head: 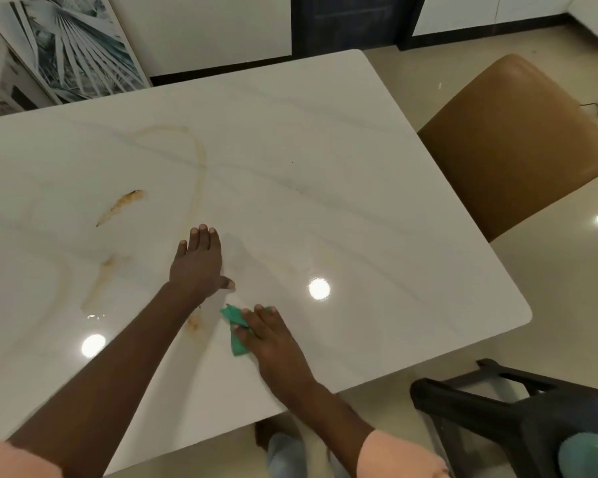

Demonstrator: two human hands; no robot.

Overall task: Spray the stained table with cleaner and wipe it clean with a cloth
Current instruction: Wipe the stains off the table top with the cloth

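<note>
Brown chair [508, 139] beside stained table [325, 132]

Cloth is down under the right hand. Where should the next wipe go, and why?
Probably slide the right hand with the green cloth a short way left onto the orange smear beside it. That is the nearest stain; more streaks lie farther left on the table. The left hand rests flat, bracing.

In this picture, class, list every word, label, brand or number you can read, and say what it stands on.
None can be read.
The table, the green cloth and the brown chair show no writing.
The leaning framed picture shows a leaf pattern only.
The box at far left has dark markings too blurred to read.
</note>
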